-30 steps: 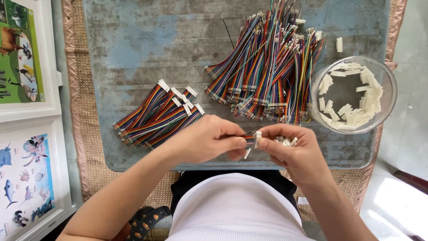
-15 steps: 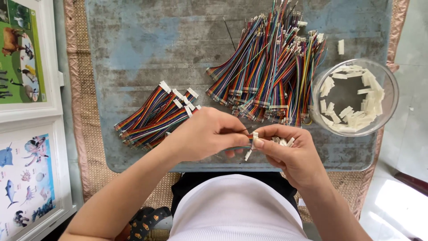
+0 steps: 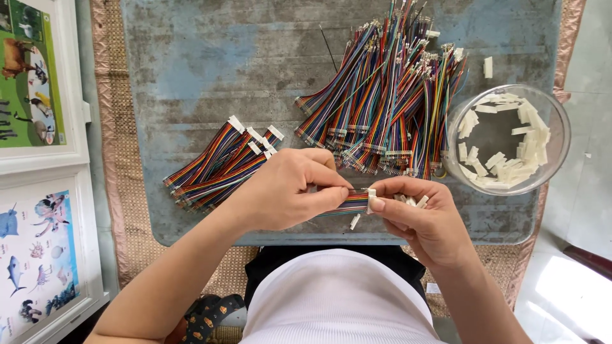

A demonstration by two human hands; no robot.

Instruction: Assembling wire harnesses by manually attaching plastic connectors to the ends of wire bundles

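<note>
left hand pinches ribbon cable | right hand grips white connector | bowl: white connectors

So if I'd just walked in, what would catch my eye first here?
Probably the big heap of rainbow ribbon cables at the far middle of the worn blue table. Next, the two hands at the near edge: the left hand and right hand pinch one cable between them. A clear bowl of white connectors sits at the right.

rainbow-striped ribbon cable, white connector, worn blue table (grey patches), white housings
</note>
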